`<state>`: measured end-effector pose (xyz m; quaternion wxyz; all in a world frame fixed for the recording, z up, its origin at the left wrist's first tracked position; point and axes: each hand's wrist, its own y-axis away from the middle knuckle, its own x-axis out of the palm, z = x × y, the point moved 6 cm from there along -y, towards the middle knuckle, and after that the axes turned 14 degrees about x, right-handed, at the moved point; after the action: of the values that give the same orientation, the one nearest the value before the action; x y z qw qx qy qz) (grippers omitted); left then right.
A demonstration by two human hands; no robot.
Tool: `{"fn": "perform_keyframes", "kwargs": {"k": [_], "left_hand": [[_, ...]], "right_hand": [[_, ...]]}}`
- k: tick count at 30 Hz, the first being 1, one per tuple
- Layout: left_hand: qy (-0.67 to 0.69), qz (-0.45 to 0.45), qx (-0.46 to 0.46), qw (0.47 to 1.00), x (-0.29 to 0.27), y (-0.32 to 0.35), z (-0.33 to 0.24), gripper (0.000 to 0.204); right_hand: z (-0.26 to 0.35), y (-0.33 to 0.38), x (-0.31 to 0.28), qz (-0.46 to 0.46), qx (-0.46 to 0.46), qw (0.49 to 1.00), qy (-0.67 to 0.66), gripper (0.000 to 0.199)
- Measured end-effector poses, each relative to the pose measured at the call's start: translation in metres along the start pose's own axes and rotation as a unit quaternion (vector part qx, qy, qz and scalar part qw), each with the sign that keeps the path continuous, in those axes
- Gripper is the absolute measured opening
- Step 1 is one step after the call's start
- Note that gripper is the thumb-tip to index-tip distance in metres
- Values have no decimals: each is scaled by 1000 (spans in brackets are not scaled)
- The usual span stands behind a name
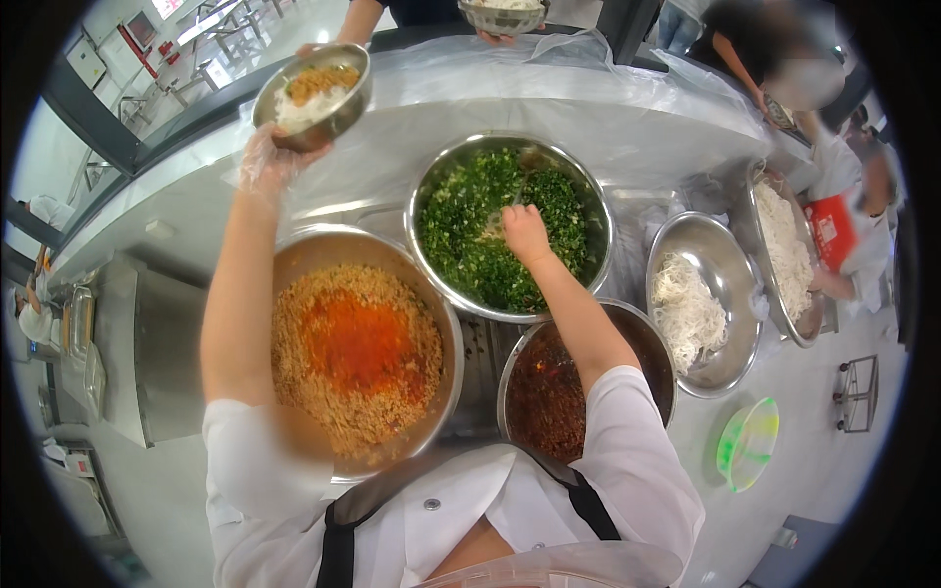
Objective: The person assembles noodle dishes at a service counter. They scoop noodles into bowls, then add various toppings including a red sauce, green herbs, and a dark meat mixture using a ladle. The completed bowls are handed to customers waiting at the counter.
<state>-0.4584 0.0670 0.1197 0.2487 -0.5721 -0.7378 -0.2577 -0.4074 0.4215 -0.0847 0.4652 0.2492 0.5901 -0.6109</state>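
Note:
My left hand (279,162), in a thin clear plastic glove, is raised at the counter's far side. It grips the near rim of a metal bowl (338,116) with white noodles and orange-brown mince in it. Another person's hand (314,49) touches the bowl's far side. My right hand (526,233) is over the large metal basin (428,279) of chopped greens (470,240). Its fingers are curled closed, and what they hold is hidden. Left of it stands a basin (453,392) of orange-brown mince (358,343) with red oil; below, a pot (505,397) of dark sauce (547,402).
On the right are a bowl (740,343) of white noodles (686,314) and a larger noodle tub (784,255) by a person in white and red. A second bowl (502,18) is held beyond the plastic-covered ledge (431,88). A green-yellow basket (748,446) is at lower right.

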Motion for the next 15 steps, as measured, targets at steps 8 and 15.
{"fn": "perform_keyframes", "kwargs": {"k": [8, 15], "left_hand": [[58, 31, 49, 997, 2, 8, 6, 80], [81, 45, -48, 995, -42, 9, 60, 76]], "right_hand": [[25, 29, -64, 138, -68, 971, -183, 15], [-4, 41, -63, 40, -42, 994, -90, 14]]}}
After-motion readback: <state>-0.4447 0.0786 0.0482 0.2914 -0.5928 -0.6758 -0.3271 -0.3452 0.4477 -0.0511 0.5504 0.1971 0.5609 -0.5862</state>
